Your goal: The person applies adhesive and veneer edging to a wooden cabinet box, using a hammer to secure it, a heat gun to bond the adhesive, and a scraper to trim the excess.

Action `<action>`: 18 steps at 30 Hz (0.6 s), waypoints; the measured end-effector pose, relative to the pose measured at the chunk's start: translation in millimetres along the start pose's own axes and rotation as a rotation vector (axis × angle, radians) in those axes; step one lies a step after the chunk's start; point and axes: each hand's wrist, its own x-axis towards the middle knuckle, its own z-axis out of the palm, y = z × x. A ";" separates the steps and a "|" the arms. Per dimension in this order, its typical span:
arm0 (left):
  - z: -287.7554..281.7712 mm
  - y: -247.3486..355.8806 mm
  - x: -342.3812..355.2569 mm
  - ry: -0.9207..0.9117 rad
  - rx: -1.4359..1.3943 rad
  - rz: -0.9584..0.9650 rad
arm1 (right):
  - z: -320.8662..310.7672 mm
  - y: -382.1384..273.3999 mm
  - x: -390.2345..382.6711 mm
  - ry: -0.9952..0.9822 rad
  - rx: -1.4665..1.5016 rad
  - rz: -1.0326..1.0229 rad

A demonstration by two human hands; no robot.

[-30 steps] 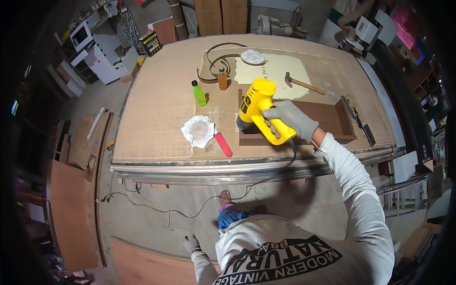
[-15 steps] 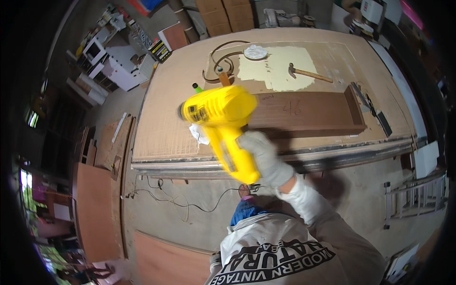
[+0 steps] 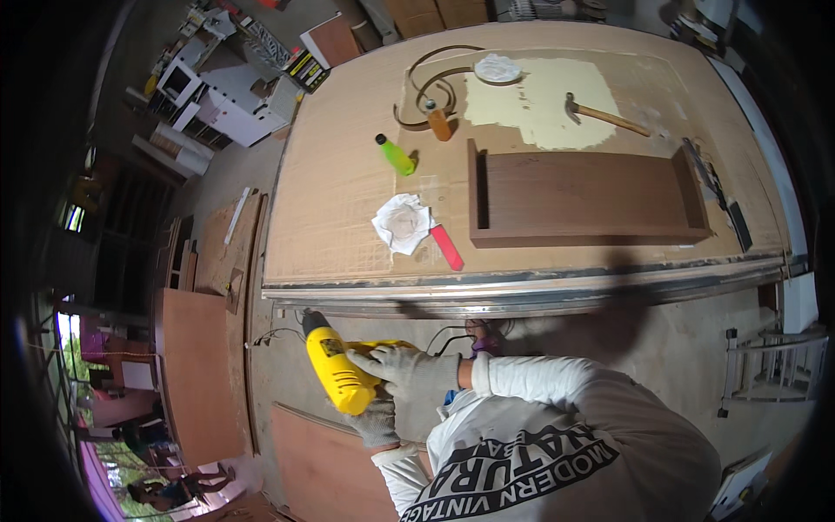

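Note:
In front of my body, below the table's near edge, a yellow heat gun (image 3: 335,370) with a dark nozzle points up and to the left. My right hand (image 3: 404,370), in a grey glove, is closed over its handle, one finger reaching along the body. From below, my left hand (image 3: 376,424), also gloved, grips the rear of the gun; most of its fingers are hidden behind it. Nearest on the table are a white cloth or paper-lined dish (image 3: 404,224), a red flat strip (image 3: 447,249) and an open brown wooden box (image 3: 583,196).
On the table (image 3: 330,209) stand a green bottle (image 3: 397,156) and an orange-brown bottle (image 3: 438,122). A hammer (image 3: 609,116) lies on a pale yellow patch behind the box, near curved brown strips (image 3: 435,83). Wooden panels (image 3: 200,374) stand left; a folding ladder (image 3: 774,370) is right.
The heat gun has come down from above the table to in front of my body, its nozzle turned upward. My left hand has risen to it. The table items behind it now show.

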 end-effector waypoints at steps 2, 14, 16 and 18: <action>40.2 0.0 12.1 -0.043 0.046 -0.090 | 15.5 28.2 4.3 0.034 -0.093 -0.033; 104.1 81.0 241.5 0.054 0.649 0.127 | -8.7 123.2 39.6 -0.045 0.047 0.162; 84.5 109.0 328.9 0.030 0.763 0.022 | -18.2 147.6 4.8 -0.127 0.156 0.372; 68.1 115.7 421.3 0.009 1.156 0.011 | -25.5 158.1 -36.2 -0.005 0.262 0.550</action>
